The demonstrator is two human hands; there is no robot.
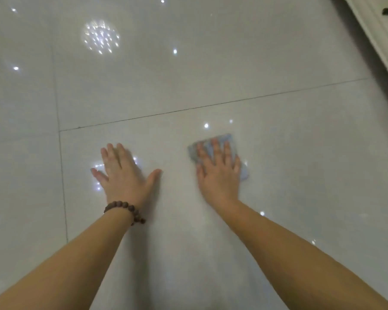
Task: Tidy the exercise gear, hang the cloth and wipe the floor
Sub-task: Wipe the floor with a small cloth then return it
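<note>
Right hand [218,173] pressed flat, fingers spread, on a cloth [232,142] (soft, light, likely slides easily); left hand [121,173] splayed on the glossy floor [211,70].

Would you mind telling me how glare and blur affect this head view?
Head view: bright ceiling-light glare speckles the glossy floor; the right hand and blue cloth look softly motion-blurred; the left hand is slightly sharper; wide-angle distortion bends the tile joints.
</note>
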